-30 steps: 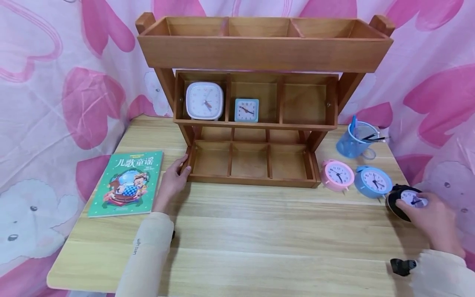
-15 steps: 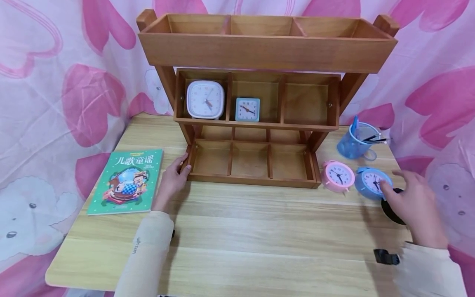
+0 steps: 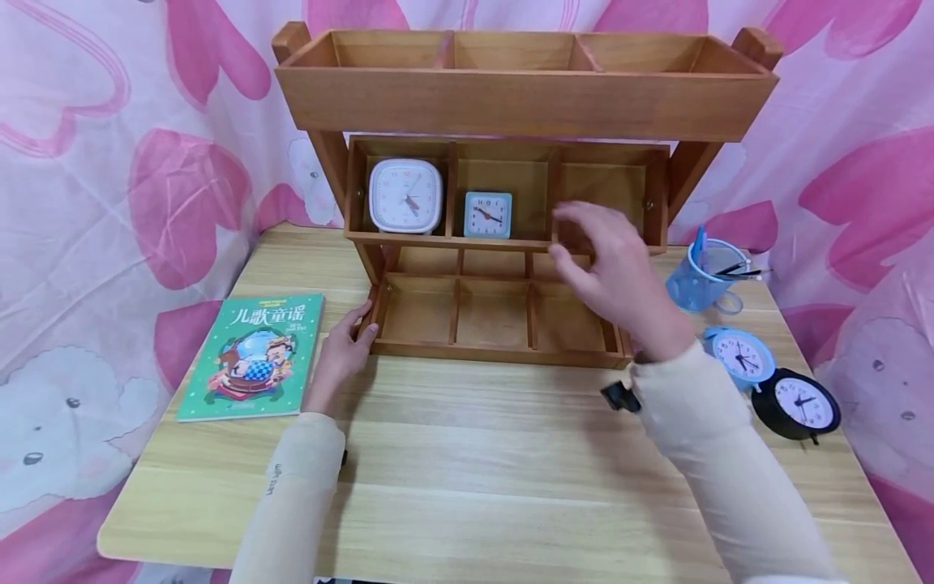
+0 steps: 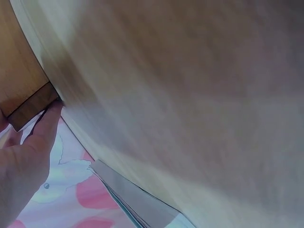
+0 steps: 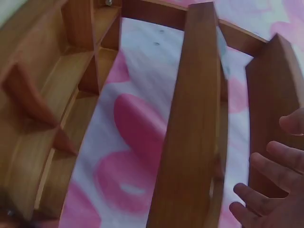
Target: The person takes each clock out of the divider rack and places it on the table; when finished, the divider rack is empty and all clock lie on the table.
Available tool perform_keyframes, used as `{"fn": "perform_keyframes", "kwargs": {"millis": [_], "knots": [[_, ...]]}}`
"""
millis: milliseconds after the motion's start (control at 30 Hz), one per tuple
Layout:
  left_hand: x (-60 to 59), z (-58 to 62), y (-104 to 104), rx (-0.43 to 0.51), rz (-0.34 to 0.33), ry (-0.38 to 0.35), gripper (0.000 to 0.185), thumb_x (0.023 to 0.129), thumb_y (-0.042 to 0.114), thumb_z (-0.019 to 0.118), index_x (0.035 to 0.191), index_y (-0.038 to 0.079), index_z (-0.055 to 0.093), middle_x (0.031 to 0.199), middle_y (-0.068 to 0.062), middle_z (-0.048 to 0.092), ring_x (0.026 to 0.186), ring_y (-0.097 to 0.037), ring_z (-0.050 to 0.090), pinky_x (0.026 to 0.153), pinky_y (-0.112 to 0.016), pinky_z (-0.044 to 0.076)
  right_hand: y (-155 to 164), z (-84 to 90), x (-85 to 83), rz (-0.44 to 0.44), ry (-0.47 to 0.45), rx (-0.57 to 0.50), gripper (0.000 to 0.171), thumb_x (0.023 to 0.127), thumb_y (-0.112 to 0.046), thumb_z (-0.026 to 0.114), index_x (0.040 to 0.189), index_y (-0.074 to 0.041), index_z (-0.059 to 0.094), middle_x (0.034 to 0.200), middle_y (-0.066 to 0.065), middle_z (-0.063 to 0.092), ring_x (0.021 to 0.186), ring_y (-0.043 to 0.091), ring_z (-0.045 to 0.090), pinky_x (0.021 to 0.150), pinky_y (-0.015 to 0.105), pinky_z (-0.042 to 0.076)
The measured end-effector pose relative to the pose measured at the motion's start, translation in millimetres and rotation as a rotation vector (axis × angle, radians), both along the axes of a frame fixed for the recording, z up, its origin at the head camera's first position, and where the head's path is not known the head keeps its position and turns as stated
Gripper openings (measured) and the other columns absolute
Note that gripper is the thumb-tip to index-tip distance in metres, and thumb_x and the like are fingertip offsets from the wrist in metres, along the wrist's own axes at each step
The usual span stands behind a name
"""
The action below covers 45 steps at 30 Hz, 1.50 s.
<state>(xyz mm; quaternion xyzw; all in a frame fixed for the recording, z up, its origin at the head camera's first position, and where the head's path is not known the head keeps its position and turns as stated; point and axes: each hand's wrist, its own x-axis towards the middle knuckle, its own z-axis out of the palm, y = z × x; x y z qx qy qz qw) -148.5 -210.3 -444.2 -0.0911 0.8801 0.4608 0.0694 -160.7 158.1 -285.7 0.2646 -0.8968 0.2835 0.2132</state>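
Observation:
My left hand [image 3: 346, 357] grips the lower left end of a three-tier wooden shelf [image 3: 525, 105]; the left wrist view shows its fingers on either side of the board's end [image 4: 33, 107]. Bare-fingered and holding nothing, my right hand [image 3: 616, 272] is raised before the right compartment of the middle tier, its fingers spread in the right wrist view. A white clock [image 3: 405, 196] stands in that tier's left compartment, a small teal square clock [image 3: 487, 216] in its middle one. To the right are a blue alarm clock [image 3: 740, 357] and a black alarm clock [image 3: 797, 403].
A blue mesh pen cup [image 3: 699, 280] with pens stands at the table's right rear. A green children's book [image 3: 251, 357] lies on the left of the wooden table [image 3: 467, 462]. Pink heart-patterned cloth [image 3: 182, 203] hangs behind and beside the table.
My right hand has let go of the black alarm clock and swung left and up to the shelf's middle tier. Its arm now covers the pink alarm clock. My left hand stays put.

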Motion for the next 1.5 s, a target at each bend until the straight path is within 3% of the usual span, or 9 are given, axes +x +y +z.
{"fn": "perform_keyframes", "kwargs": {"millis": [167, 367, 467, 633, 1033, 1200, 1333, 1433, 1500], "knots": [[-2.0, -3.1, 1.4, 0.01, 0.016, -0.009, 0.05, 0.103, 0.026, 0.046, 0.152, 0.027, 0.033, 0.15, -0.02, 0.039, 0.132, -0.033, 0.045, 0.103, -0.048, 0.043, -23.9, 1.8, -40.2, 0.006, -0.052, 0.065, 0.044, 0.092, -0.025, 0.062, 0.131, -0.005, 0.056, 0.137, 0.013, 0.055, 0.132, 0.031, 0.044, 0.116, 0.048, 0.022], [-1.3, -2.2, 1.7, 0.015, 0.027, -0.002, 0.05, 0.103, 0.026, 0.046, 0.151, 0.027, 0.035, 0.152, -0.018, 0.035, 0.135, -0.034, 0.041, 0.105, -0.048, 0.041, -38.0, -0.4, -68.0, -0.043, -0.229, 0.122, 0.05, 0.097, -0.038, 0.052, 0.141, -0.014, 0.049, 0.152, 0.006, 0.04, 0.146, 0.033, 0.019, 0.115, 0.06, 0.009], [-0.5, -0.9, 1.8, 0.014, 0.036, -0.009, 0.05, 0.103, 0.026, 0.046, 0.151, 0.027, 0.034, 0.152, -0.018, 0.036, 0.134, -0.034, 0.042, 0.105, -0.048, 0.041, -43.7, -2.6, -74.1, -0.07, -0.294, 0.169, 0.053, 0.098, -0.042, 0.048, 0.145, -0.018, 0.044, 0.155, 0.005, 0.035, 0.146, 0.041, 0.009, 0.111, 0.067, 0.007], [0.2, -0.6, 2.6, 0.005, 0.045, 0.002, 0.049, 0.103, 0.025, 0.046, 0.151, 0.027, 0.035, 0.148, -0.022, 0.04, 0.131, -0.034, 0.045, 0.102, -0.048, 0.043, -48.4, -6.6, -77.0, -0.107, -0.3, 0.229, 0.053, 0.099, -0.045, 0.044, 0.145, -0.02, 0.045, 0.156, 0.003, 0.034, 0.142, 0.048, 0.006, 0.109, 0.067, 0.009], [-0.3, 1.2, 5.2, 0.008, 0.066, -0.028, 0.05, 0.103, 0.026, 0.047, 0.151, 0.029, 0.034, 0.15, -0.02, 0.038, 0.134, -0.034, 0.042, 0.106, -0.05, 0.039, -43.6, -9.4, -74.7, -0.081, -0.299, 0.095, 0.046, 0.096, -0.048, 0.051, 0.139, -0.03, 0.051, 0.148, 0.004, 0.046, 0.147, 0.036, -0.002, 0.111, 0.062, 0.004], [-0.1, 0.9, 3.9, 0.009, 0.059, -0.018, 0.05, 0.103, 0.026, 0.046, 0.151, 0.028, 0.035, 0.15, -0.02, 0.038, 0.134, -0.034, 0.042, 0.106, -0.049, 0.039, -42.5, -8.9, -74.6, -0.064, -0.335, 0.002, 0.046, 0.095, -0.046, 0.057, 0.137, -0.029, 0.055, 0.134, 0.004, 0.059, 0.147, 0.032, 0.004, 0.111, 0.061, 0.001], [-0.1, 0.2, 3.0, 0.006, 0.046, -0.021, 0.05, 0.103, 0.027, 0.045, 0.152, 0.028, 0.033, 0.152, -0.019, 0.036, 0.134, -0.034, 0.042, 0.105, -0.049, 0.041, -42.6, -9.2, -74.0, -0.056, -0.344, -0.122, 0.041, 0.092, -0.041, 0.064, 0.13, -0.027, 0.062, 0.119, 0.001, 0.068, 0.141, 0.028, 0.024, 0.11, 0.059, 0.005], [-0.4, 0.0, 2.8, 0.009, 0.043, -0.027, 0.05, 0.103, 0.028, 0.044, 0.152, 0.029, 0.033, 0.152, -0.018, 0.035, 0.134, -0.034, 0.042, 0.104, -0.049, 0.042, -41.9, -10.3, -72.9, -0.057, -0.34, -0.224, 0.036, 0.089, -0.036, 0.069, 0.124, -0.027, 0.067, 0.111, 0.0, 0.07, 0.125, 0.021, 0.044, 0.107, 0.049, 0.02], [-0.5, -0.3, 2.8, 0.014, 0.04, -0.029, 0.05, 0.104, 0.028, 0.044, 0.152, 0.029, 0.032, 0.153, -0.018, 0.034, 0.133, -0.034, 0.042, 0.103, -0.048, 0.042, -40.5, -11.3, -71.9, -0.049, -0.332, -0.29, 0.033, 0.088, -0.031, 0.071, 0.12, -0.025, 0.069, 0.108, 0.0, 0.07, 0.112, 0.017, 0.053, 0.099, 0.04, 0.034]]}}
